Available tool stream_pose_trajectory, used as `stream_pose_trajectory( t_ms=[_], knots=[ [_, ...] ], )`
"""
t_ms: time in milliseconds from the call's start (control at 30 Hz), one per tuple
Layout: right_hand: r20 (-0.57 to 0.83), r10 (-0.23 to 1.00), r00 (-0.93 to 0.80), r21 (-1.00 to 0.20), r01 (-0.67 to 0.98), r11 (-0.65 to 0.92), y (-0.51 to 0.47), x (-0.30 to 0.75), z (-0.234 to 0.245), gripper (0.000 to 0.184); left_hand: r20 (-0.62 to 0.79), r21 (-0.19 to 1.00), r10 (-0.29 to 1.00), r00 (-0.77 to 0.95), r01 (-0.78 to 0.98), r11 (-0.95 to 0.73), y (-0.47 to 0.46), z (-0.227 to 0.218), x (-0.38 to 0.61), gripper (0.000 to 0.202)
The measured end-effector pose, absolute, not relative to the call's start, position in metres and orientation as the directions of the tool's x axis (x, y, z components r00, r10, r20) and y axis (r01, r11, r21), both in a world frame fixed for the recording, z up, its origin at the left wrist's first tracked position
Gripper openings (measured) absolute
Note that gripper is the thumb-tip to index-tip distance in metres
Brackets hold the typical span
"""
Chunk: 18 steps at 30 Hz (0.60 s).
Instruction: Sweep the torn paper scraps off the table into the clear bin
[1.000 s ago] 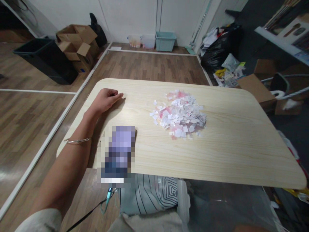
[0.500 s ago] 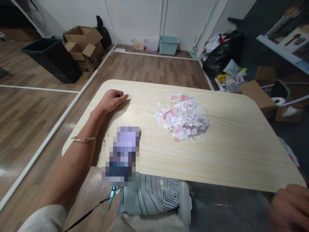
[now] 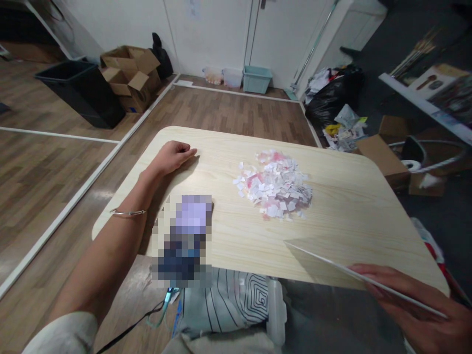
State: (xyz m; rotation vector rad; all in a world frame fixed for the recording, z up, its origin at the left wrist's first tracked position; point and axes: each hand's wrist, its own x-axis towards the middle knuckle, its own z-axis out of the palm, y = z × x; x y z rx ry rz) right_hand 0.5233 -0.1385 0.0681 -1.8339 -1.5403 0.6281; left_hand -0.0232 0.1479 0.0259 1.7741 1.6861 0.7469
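Observation:
A loose heap of small white and pink paper scraps (image 3: 278, 184) lies mid-table. My left hand (image 3: 173, 156) rests on the far left of the pale wooden table (image 3: 350, 216), its fingers curled in with nothing visible in them. At the near right edge, my right hand (image 3: 424, 307) grips a thin white flat sheet (image 3: 332, 263), seen almost edge-on. Its pointed far end reaches leftward over the table, below the heap and apart from it. Whether the sheet is paper, card or plastic I cannot make out. A blurred-out phone (image 3: 188, 236) lies by my left forearm.
A patterned grey cloth (image 3: 224, 300) and a clear plastic box edge (image 3: 276, 309) sit under the table's near side. Beyond are a black bin (image 3: 84, 93), cardboard boxes (image 3: 129, 73), a teal tub (image 3: 257, 78) and a black rubbish bag (image 3: 332, 96).
My right hand has come further into view from the lower right corner, now with the thin white sheet showing in it. My left hand stays put. The view has shifted slightly.

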Motion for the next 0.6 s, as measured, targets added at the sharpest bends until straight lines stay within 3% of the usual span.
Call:
stream_pose_trajectory(
  t_ms=[67, 200, 333, 467, 600],
  knots=[
    [0.032, 0.957, 0.288, -0.855, 0.503, -0.123, -0.133, 0.510, 0.066, 0.010, 0.022, 0.729, 0.999, 0.049, 0.683, -0.049, 0.148, 0.026, -0.023, 0.057],
    [0.025, 0.964, 0.265, -0.919, 0.385, -0.082, -0.126, 0.502, 0.053, 0.019, 0.033, 0.707, 0.997, 0.063, 0.704, -0.068, 0.150, 0.025, -0.023, 0.057],
    [0.077, 0.982, 0.175, -0.923, 0.385, 0.004, -0.118, 0.513, 0.040, 0.040, 0.029, 0.708, 0.996, 0.079, 0.702, -0.077, 0.150, 0.024, -0.024, 0.056],
    [0.067, 0.985, 0.160, -0.898, 0.440, -0.010, -0.113, 0.525, 0.035, 0.025, 0.030, 0.717, 0.996, 0.082, 0.693, -0.079, 0.151, 0.023, -0.025, 0.056],
    [0.048, 0.998, 0.035, -0.847, 0.531, 0.022, -0.110, 0.544, 0.028, 0.013, 0.045, 0.716, 0.995, 0.089, 0.692, -0.094, 0.151, 0.022, -0.027, 0.057]
  ],
)
